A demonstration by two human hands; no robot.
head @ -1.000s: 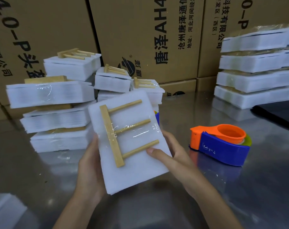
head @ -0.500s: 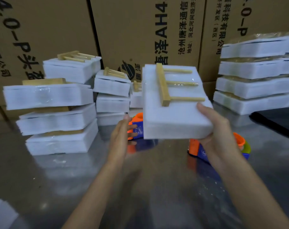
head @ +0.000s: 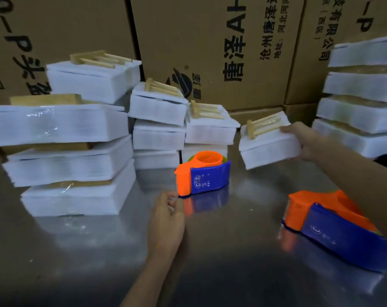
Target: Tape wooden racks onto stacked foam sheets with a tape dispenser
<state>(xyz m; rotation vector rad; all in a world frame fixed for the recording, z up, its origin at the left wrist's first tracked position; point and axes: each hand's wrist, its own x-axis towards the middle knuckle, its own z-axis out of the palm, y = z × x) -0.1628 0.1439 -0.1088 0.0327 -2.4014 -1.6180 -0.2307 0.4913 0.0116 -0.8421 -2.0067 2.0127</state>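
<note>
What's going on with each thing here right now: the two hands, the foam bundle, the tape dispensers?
Right hand: grips the foam bundle's right end.
Foam bundle: held tilted, wooden rack taped on top.
Left hand: loosely curled, holding nothing.
Middle tape dispenser: standing on the table, untouched.
Right tape dispenser: lying on the table, untouched.

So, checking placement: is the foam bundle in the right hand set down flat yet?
Not flat: the foam bundle is tilted, gripped by the right hand.
</note>
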